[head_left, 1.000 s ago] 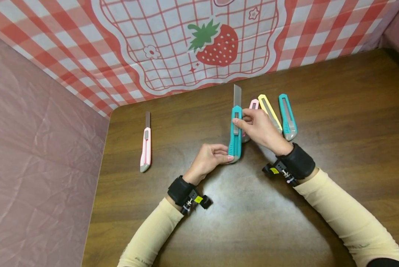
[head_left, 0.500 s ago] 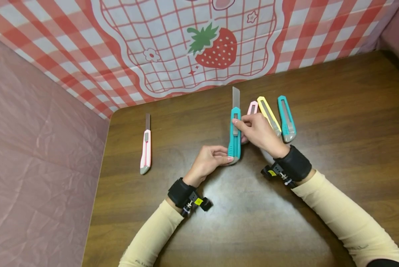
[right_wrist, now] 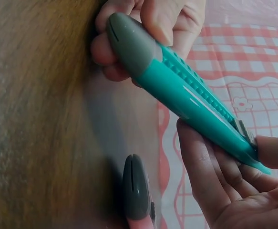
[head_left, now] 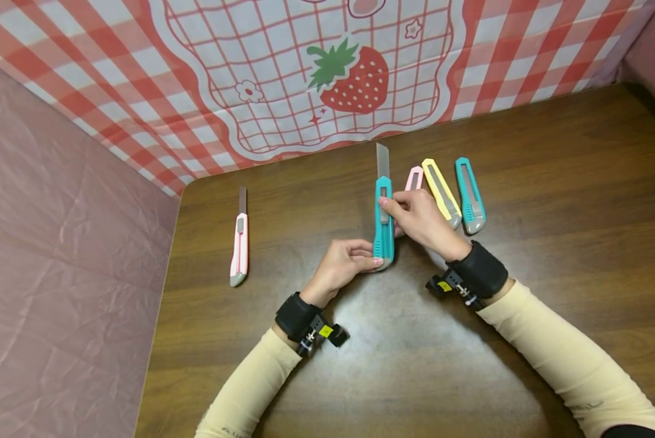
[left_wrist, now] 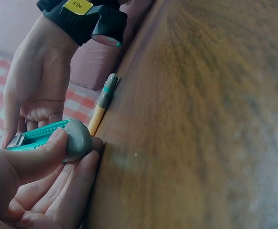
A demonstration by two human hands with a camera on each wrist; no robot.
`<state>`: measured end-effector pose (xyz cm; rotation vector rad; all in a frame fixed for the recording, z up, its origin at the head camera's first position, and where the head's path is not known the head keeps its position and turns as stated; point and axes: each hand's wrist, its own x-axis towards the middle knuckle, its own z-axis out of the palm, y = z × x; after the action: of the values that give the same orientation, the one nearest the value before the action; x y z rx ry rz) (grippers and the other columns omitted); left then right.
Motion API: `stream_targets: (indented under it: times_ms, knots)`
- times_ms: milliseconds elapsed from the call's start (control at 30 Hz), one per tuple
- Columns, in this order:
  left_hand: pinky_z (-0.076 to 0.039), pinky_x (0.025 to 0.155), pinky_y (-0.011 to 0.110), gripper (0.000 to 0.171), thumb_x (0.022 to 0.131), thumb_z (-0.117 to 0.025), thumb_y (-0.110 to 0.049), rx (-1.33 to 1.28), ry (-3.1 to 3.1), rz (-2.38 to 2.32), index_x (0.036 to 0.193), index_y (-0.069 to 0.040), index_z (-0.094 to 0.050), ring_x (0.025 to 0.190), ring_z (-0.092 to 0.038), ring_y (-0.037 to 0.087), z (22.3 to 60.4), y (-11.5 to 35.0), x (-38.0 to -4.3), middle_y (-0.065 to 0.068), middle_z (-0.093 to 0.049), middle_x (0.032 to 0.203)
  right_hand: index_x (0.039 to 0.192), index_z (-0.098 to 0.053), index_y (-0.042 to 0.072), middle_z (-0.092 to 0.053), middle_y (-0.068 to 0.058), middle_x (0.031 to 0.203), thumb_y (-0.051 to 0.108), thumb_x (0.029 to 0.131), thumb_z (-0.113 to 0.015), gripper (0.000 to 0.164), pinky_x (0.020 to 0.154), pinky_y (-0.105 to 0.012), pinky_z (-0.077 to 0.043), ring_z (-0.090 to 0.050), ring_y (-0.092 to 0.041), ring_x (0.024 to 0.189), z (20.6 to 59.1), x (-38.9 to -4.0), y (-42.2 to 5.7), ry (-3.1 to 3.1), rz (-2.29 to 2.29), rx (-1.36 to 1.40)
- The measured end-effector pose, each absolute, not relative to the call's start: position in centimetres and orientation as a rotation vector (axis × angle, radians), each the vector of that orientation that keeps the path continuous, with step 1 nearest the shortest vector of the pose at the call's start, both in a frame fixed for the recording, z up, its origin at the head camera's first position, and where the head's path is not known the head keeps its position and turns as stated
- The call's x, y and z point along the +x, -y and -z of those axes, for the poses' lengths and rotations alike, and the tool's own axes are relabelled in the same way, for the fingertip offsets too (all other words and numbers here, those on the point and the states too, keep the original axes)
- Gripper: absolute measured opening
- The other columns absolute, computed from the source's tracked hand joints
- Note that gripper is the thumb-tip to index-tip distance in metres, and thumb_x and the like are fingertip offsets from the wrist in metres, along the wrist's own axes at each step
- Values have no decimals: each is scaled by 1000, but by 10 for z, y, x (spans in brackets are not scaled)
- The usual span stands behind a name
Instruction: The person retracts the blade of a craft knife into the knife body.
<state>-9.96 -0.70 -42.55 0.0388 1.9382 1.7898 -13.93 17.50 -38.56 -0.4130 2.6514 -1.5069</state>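
Observation:
Both hands hold a teal utility knife (head_left: 383, 234) above the table, its blade (head_left: 382, 160) extended away from the person. My left hand (head_left: 339, 266) pinches the grey butt end between thumb and fingers, as the left wrist view also shows. Higher up the body, my right hand (head_left: 422, 220) grips it with the thumb at the grey slider (right_wrist: 243, 130) and the fingers behind. A pink utility knife (head_left: 414, 177) lies partly hidden behind the right hand. Beside it are a yellow utility knife (head_left: 442, 193) and a second teal one (head_left: 471, 196), no blade showing beyond their tips.
On the left of the wooden table (head_left: 294, 207) lies a pink-and-white utility knife (head_left: 239, 249) with its blade out. A red checked cloth (head_left: 283, 73) with a strawberry print hangs along the back edge. Pink fabric (head_left: 70, 243) covers the left side.
The held teal knife and the right hand have shifted slightly left, and the blade leans a little more left. Both grips stay as they were. The head view has tilted slightly.

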Motion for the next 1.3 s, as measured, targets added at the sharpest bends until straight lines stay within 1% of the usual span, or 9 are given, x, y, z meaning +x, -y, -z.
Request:
stream_targets:
  times_ms: [100, 233, 500, 600, 733, 833, 1000, 1200, 1300]
  knots:
    - [-59, 75, 26, 25, 79, -70, -3, 36, -1944, -1781, 101, 6, -64, 75, -67, 7, 425, 7, -100, 21, -70, 95, 63, -49, 4, -41, 0, 47, 32, 95, -49, 43, 40, -20, -37, -54, -23, 48, 386, -140, -175, -2655, 1503, -431]
    - [-59, 74, 24, 24, 79, -70, -3, 34, -1950, -1772, 100, 5, -65, 76, -67, 6, 425, 7, -100, 21, -70, 96, 63, -49, 4, -40, -1, 47, 30, 95, -50, 41, 40, -21, -39, -55, -23, 48, 386, -140, -176, -2647, 1507, -441]
    - [-58, 74, 24, 25, 79, -70, -3, 50, -1943, -1782, 102, 5, -64, 75, -67, 5, 425, 7, -100, 22, -69, 97, 63, -47, 6, -41, 0, 49, 23, 93, -54, 36, 42, -20, -36, -49, -11, 45, 385, -140, -175, -2671, 1487, -477]
    - [-58, 74, 23, 25, 79, -70, -3, 49, -1943, -1780, 102, 6, -64, 75, -67, 5, 425, 7, -100, 23, -69, 98, 65, -50, 5, -44, -2, 49, 23, 93, -54, 34, 42, -20, -39, -51, -15, 47, 385, -140, -174, -2662, 1480, -469]
    - [-58, 73, 23, 25, 79, -70, -3, 50, -1947, -1776, 102, 6, -64, 75, -67, 6, 426, 7, -100, 23, -69, 98, 68, -53, 3, -52, -10, 54, 24, 94, -54, 33, 44, -21, -42, -56, -24, 51, 384, -139, -174, -2638, 1471, -468]
    - [-58, 74, 24, 25, 79, -70, -3, 46, -1947, -1774, 102, 6, -64, 75, -67, 6, 427, 7, -101, 23, -69, 97, 69, -54, 4, -55, -15, 57, 25, 94, -53, 32, 44, -21, -42, -56, -26, 52, 383, -139, -174, -2636, 1460, -471]
    - [-59, 75, 25, 25, 78, -70, -4, 40, -1946, -1772, 101, 5, -64, 76, -68, 7, 427, 7, -100, 22, -69, 96, 71, -56, 5, -57, -16, 59, 25, 94, -53, 30, 44, -21, -41, -56, -26, 53, 383, -139, -174, -2637, 1448, -466]
    - [-59, 75, 26, 25, 78, -70, -3, 39, -1936, -1777, 102, 5, -64, 76, -68, 7, 427, 7, -100, 23, -69, 97, 71, -56, 6, -57, -15, 59, 25, 94, -53, 30, 45, -21, -40, -52, -15, 49, 382, -138, -175, -2649, 1425, -464]
    - [-59, 75, 26, 25, 78, -70, -3, 43, -1947, -1766, 102, 5, -64, 76, -68, 8, 427, 7, -100, 22, -69, 97, 71, -55, 6, -55, -11, 57, 26, 94, -53, 31, 44, -21, -38, -49, -10, 47, 383, -139, -175, -2666, 1411, -468]
